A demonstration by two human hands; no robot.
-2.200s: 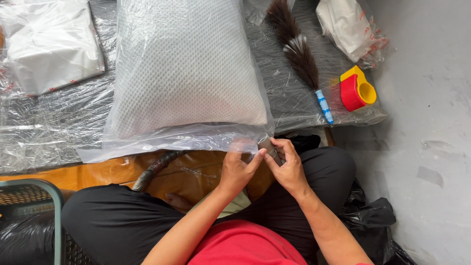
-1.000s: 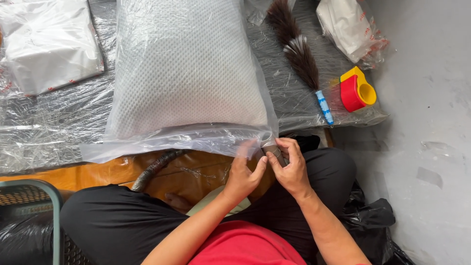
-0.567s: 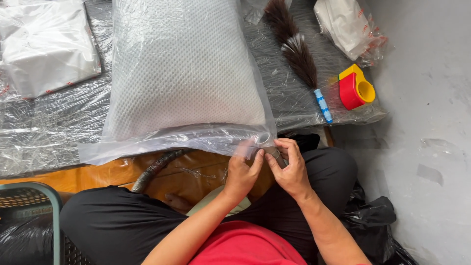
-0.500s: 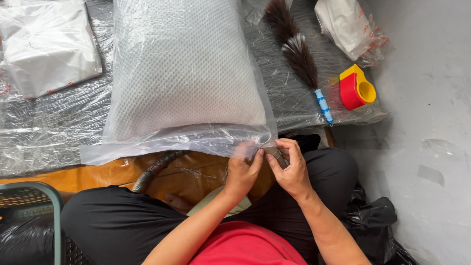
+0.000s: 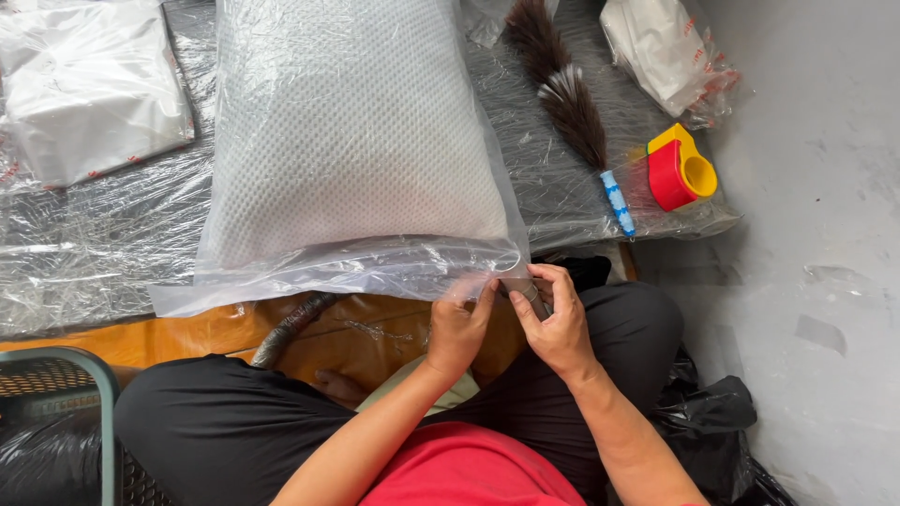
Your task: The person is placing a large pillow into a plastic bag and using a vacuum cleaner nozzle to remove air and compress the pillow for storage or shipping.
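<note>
Pinching bag corner (image 5: 506, 272) between both fingers (image 5: 487, 292).

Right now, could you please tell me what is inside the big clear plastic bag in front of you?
A white pillow with a dimpled mesh cover fills the clear plastic bag. Its far end runs out of view, and its underside is hidden.

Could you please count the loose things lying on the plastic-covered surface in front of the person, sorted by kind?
Large bagged white pillow, its bag's open edge pinched by left hand and right hand: 1
Smaller bagged white packs: 2
Feather duster: 1
Red and yellow tape dispenser: 1
Total: 5
</note>
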